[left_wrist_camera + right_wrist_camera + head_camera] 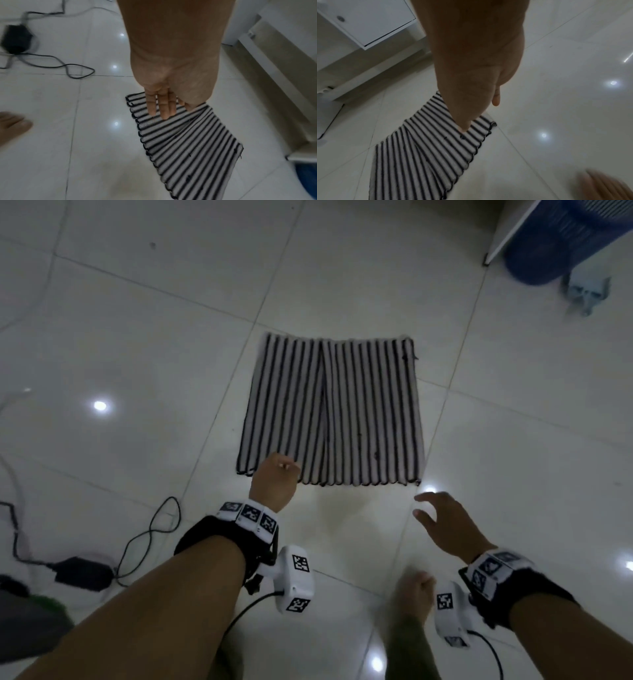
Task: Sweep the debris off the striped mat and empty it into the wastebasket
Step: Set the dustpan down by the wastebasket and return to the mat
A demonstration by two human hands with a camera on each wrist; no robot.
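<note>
Nearest, two bare forearms wear black wrist straps with white coded marker blocks, above a glossy pale tiled floor (342,268). A bare foot (412,587) stands on the tiles between the arms. The right hand (445,525) hangs over bare floor just short of the mat's near right corner, fingers spread and relaxed, holding nothing. The left hand (274,479) reaches down over the near left corner of the striped mat (332,412); its fingers (164,106) are straight and loose, gripping nothing. The mat is a ribbed woven rectangle, black and white stripes, lying flat, with small dark specks (376,455) on it. To the left lie a black power adapter (82,573) and looped cable (150,535). Far right stands the blue ribbed wastebasket (561,237), well apart from the mat, beside a white furniture edge (510,234).
</note>
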